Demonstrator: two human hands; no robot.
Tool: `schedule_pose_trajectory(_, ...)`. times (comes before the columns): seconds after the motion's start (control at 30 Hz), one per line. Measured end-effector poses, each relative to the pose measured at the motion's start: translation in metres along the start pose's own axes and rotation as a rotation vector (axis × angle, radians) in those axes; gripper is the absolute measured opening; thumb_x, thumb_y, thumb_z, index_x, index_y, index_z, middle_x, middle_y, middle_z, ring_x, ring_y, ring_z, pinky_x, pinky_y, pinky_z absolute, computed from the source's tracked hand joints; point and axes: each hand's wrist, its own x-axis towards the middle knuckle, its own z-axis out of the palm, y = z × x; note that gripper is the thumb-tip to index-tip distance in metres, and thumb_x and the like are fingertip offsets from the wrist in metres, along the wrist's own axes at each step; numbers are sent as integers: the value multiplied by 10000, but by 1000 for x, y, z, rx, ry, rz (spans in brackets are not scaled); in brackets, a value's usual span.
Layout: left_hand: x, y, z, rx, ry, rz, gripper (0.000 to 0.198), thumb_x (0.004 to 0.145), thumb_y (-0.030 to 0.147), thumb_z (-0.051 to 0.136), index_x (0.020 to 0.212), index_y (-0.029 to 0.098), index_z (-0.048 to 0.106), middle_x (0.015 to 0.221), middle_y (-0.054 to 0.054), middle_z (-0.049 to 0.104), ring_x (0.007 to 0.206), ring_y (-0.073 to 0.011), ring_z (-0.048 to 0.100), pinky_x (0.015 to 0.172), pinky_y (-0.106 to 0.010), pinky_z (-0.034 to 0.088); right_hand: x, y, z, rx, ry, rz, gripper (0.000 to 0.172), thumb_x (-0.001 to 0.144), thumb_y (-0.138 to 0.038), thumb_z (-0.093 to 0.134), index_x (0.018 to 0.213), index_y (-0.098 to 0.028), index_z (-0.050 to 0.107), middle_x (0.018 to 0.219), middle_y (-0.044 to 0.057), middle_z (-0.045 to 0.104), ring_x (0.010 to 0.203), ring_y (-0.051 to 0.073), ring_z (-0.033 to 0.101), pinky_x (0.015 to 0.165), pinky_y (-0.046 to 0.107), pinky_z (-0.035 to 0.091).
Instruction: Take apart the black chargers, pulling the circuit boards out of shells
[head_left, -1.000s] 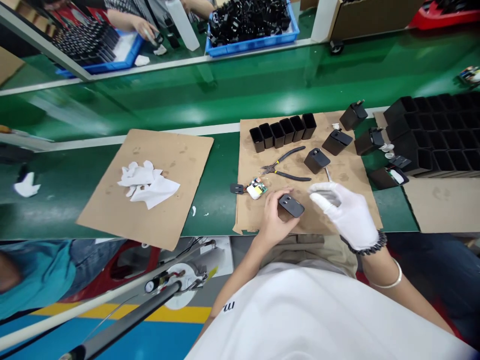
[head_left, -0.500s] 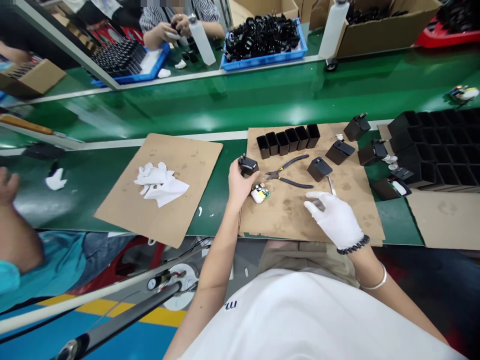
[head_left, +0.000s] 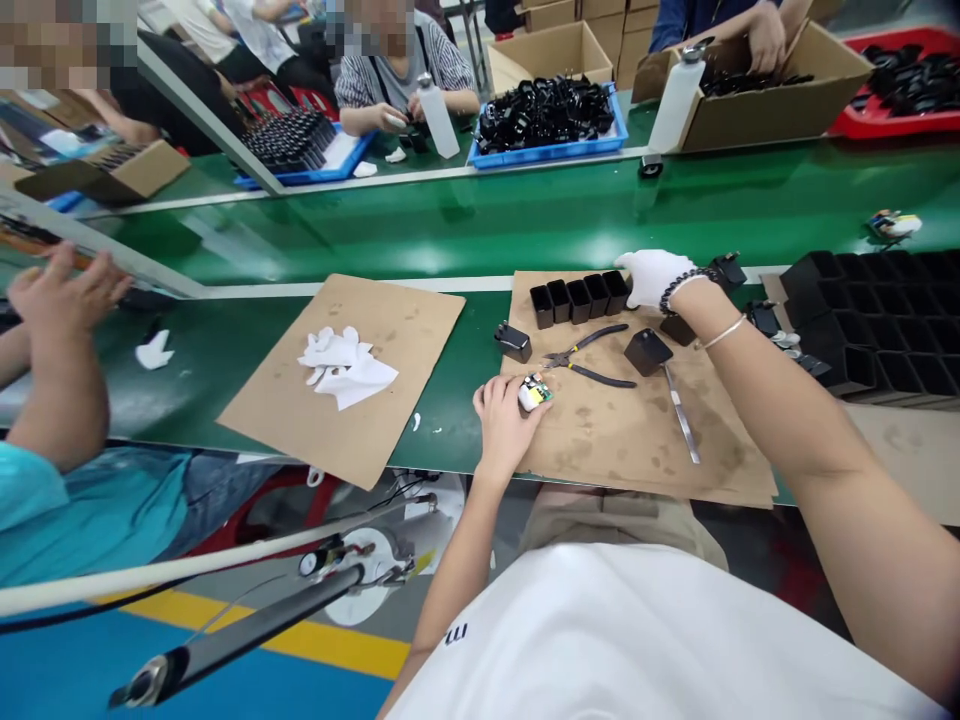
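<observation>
My bare left hand (head_left: 506, 418) pinches a small circuit board (head_left: 535, 392) with white and yellow parts at the brown cardboard's left side. Over the right end of a row of open-topped black cases (head_left: 577, 298) is my white-gloved right hand (head_left: 651, 278), its fingers closed around the end case, which they mostly hide. A black plug adapter (head_left: 513, 342) lies just beyond my left hand. Pliers (head_left: 589, 358) with dark handles lie between the hands, jaws pointing left. Right of them sits another black adapter (head_left: 648, 351), beside a thin metal tool (head_left: 682, 418).
Stacked black cases (head_left: 862, 300) fill the right side. A second cardboard sheet (head_left: 300, 430) holds white gloves (head_left: 349, 365). Across the green bench, people work near a blue tray (head_left: 551, 150), white bottles (head_left: 676, 100) and a carton (head_left: 780, 110). Another person's hand (head_left: 67, 290) is at left.
My left hand has let go of the plug adapter and moved nearer to take the circuit board. My right hand has reached forward to the row of cases. The view has shifted.
</observation>
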Motion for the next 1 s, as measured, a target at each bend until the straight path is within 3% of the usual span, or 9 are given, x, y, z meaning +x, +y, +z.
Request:
schedule_pose_trajectory(0.1,1,-5,-3,-13,7,21,370,851,370,810,1161,226,666,1191,-97,701,1205,-298,619,1211,-573,276,-42,-14,-6,3,127,14,712,846,-112,631,1535,-119,450,1431,266,586,1312,419,571,1042,594,496)
schedule_pose_trajectory(0.17,-1,-5,-6,-37,26,37,412,831,393,831,1174,238,664,1199,-93,701,1193,-289,630,1218,-567,271,-80,-31,3,22,140,-70,744,840,-149,653,1548,-212,432,1406,176,623,1318,374,575,1060,531,511)
schedule_pose_trajectory(0.33,-11,7,-20,-116,135,172,448,832,436,827,1197,240,658,1166,-77,699,1139,-275,653,1229,-557,258,-143,-77,62,49,-2,-348,620,885,-97,570,1490,-223,512,1377,146,656,1215,309,648,991,449,573)
schedule_pose_trajectory(0.43,-17,13,-23,-56,59,208,422,881,443,773,1228,236,650,1175,-88,698,1175,-286,636,1260,-592,191,-155,-82,86,58,4,-362,654,884,-83,583,1520,-197,483,1497,169,574,1343,337,583,1093,501,523)
schedule_pose_trajectory(0.53,-19,11,-18,10,-91,192,359,929,416,711,1224,219,653,1199,-109,701,1204,-309,622,1261,-664,152,-161,-70,83,140,104,-344,695,877,-149,667,1541,-185,467,1601,181,463,1493,377,435,1199,562,429)
schedule_pose_trajectory(0.7,-27,-2,-4,46,-132,189,667,859,522,770,1402,209,541,1365,-171,629,1337,-369,555,1241,-736,117,-146,-5,25,212,283,-148,580,908,-201,675,1474,-168,555,1565,160,519,1448,320,510,1207,494,437)
schedule_pose_trajectory(0.8,-36,0,1,5,-35,257,828,835,573,775,1506,224,438,1450,-197,569,1405,-394,512,1248,-708,156,-104,66,-28,196,388,190,521,938,-182,626,1455,-225,585,1551,95,554,1424,263,535,1200,463,403)
schedule_pose_trajectory(0.9,-39,11,-4,-67,48,316,629,929,446,697,1482,256,463,1412,-163,604,1396,-352,540,1260,-624,230,-50,141,-65,170,387,444,443,917,-183,598,1331,-30,630,1390,232,650,1315,282,620,1118,527,415)
schedule_pose_trajectory(1.0,-27,24,-19,-102,173,350,461,961,264,641,1408,280,528,1305,-109,668,1331,-292,600,1271,-538,261,-9,190,-71,177,412,519,237,887,-266,660,939,-43,716,1198,238,740,1090,212,715,1023,448,495)
